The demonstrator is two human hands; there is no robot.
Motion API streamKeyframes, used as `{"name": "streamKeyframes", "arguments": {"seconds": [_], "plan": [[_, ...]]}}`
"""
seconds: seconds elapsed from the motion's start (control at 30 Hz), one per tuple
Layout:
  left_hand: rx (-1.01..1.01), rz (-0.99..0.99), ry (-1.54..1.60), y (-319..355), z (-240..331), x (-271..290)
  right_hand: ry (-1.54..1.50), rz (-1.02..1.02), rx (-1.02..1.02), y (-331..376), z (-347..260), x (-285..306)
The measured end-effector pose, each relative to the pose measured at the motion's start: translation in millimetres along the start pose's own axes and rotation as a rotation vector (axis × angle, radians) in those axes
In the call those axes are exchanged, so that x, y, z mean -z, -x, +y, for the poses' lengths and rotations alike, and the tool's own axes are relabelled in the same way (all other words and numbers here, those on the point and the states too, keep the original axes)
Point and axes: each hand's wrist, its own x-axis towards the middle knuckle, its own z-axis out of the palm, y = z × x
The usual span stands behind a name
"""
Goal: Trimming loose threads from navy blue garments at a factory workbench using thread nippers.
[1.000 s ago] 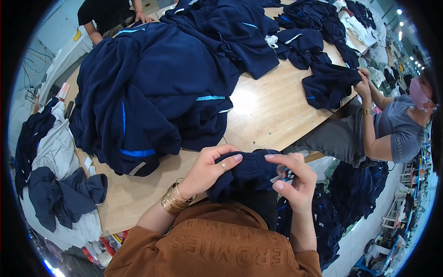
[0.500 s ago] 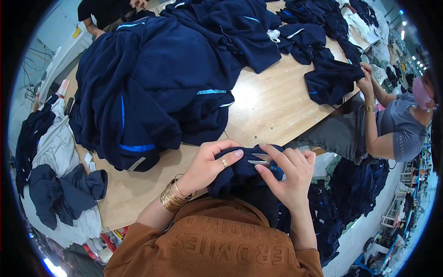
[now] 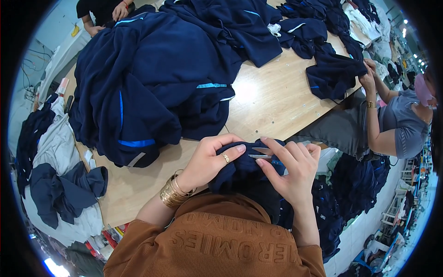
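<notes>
Navy cloth [image 3: 240, 164] is pinched in the left hand [image 3: 214, 159] at the table's [image 3: 267, 99] near edge; the right hand [image 3: 295, 168], just apart, grips small scissors [image 3: 264, 151], blades parted over it. Should a fold slip, the tips could nick fabric or skin. Beyond, dark garments [image 3: 157, 60] heap up; a co-worker [image 3: 406, 113] handles another.

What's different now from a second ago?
The right hand has moved the blue-handled metal snips leftward; their blades now point left over the navy fabric garment. A black-clad co-worker's hand shifted left. The left hand still pinches the garment; the large navy clothing pile stayed.
</notes>
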Motion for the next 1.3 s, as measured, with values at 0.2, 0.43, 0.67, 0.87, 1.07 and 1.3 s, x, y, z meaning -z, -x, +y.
{"name": "streamKeyframes", "arguments": {"seconds": [0.2, 0.43, 0.67, 0.87, 1.07, 1.3], "plan": [[-0.031, -0.002, 0.001, -2, -2, 1, -0.641, -0.131, -0.117, 1, 6, 6], [0.006, 0.021, 0.101, -4, -3, 6, -1.062, -0.033, -0.254, 6, 7, 13], [0.049, -0.042, 0.179, -4, 0, 5, -0.772, -0.133, -0.372, 11, -10, -8], [-0.046, -0.007, -0.007, -5, -2, 8, -0.324, 0.056, -0.19, 11, -2, -2], [-0.009, -0.023, 0.113, -1, 0, 3, -0.085, -0.022, -0.108, 9, -9, 12], [-0.01, -0.022, 0.111, -1, 3, 1, 0.042, -0.024, -0.051, 6, -11, 20]]}}
